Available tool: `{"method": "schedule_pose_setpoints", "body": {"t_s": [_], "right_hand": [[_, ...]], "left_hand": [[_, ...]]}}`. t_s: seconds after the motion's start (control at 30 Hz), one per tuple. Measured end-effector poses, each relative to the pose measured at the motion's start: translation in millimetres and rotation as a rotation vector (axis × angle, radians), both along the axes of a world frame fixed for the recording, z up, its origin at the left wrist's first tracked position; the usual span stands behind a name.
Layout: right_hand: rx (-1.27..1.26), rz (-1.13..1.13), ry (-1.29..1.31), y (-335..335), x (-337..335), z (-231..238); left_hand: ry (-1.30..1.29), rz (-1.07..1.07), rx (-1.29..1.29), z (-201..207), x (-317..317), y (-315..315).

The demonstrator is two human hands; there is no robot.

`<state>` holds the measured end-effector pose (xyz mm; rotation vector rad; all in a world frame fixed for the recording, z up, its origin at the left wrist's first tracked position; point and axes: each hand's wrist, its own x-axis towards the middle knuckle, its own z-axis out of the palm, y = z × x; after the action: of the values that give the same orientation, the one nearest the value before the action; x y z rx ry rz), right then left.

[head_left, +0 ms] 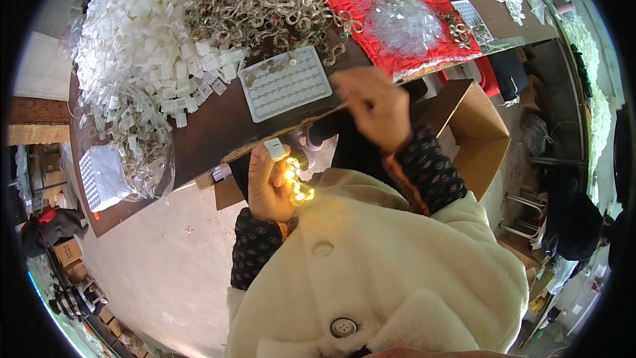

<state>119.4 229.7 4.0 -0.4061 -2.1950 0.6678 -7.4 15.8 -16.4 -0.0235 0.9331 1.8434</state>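
Note:
My left hand is closed around a small white plastic battery box, held upright just off the table's front edge. From it hangs a bunched string of lit warm-yellow fairy lights, against my palm and wrist. My right hand is raised over the table edge, fingers bent toward the left. Motion smears its fingertips, so I cannot see whether anything is between them. Nearest to it lies a white dimpled tray, with a few small round pieces along its far side.
A big heap of white plastic cases covers the table's left, beside tangled coiled light strings. Farther right, a red cloth bears a clear plastic pile. Another white tray sits far left. Below the edge stands an open cardboard box.

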Motion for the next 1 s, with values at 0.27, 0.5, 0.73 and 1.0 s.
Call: {"method": "schedule_pose_setpoints", "body": {"t_s": [0.27, 0.5, 0.73, 1.0], "right_hand": [[0.063, -0.304, -0.237, 85, 28, -27], [0.06, -0.38, -0.108, 95, 26, -32], [-0.436, -0.349, -0.028, 68, 18, -2], [-0.672, 0.38, 0.006, -70, -20, 36]], "left_hand": [[0.002, 0.017, -0.042, -7, 2, 6], [-0.021, 0.061, -0.017, -8, 3, 5], [0.033, 0.117, 0.084, 1, 10, 7], [0.073, 0.082, 0.184, 17, 15, 2]]}}
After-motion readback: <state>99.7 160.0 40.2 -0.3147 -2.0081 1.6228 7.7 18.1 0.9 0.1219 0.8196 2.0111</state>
